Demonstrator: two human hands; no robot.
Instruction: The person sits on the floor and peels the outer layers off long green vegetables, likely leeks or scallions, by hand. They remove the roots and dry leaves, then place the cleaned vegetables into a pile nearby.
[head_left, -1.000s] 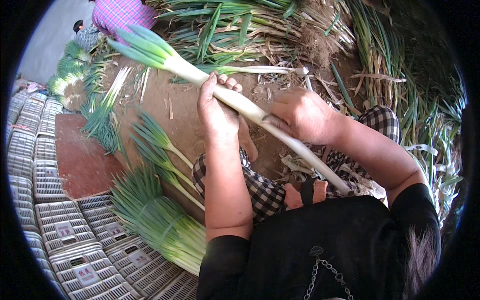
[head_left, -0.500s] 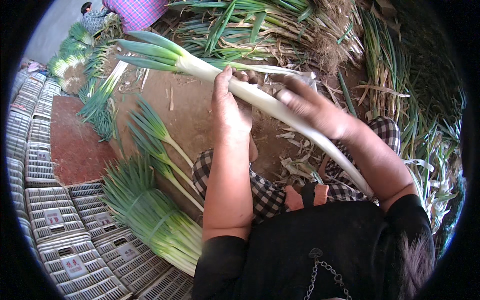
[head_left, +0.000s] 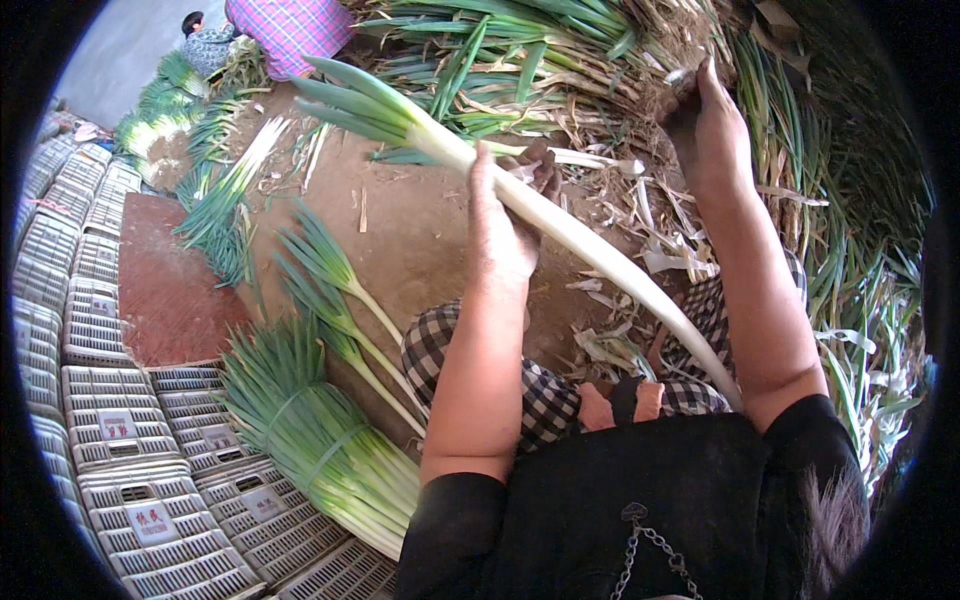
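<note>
Pinching a smooth, gently bowed onion stalk (head_left: 592,241), the left grip (head_left: 503,222) has green leaves (head_left: 375,108) fanning beyond it; the right grip (head_left: 715,138), whose hold I cannot tell, has swung from beside the stalk toward shaggy roots (head_left: 688,36).

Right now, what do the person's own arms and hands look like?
Both forearms come bare out of short, plain black fabric sleeves. The left hand and the right hand are ungloved, and no watch or bracelet shows. The left fingers look smudged, perhaps with soil.
</note>
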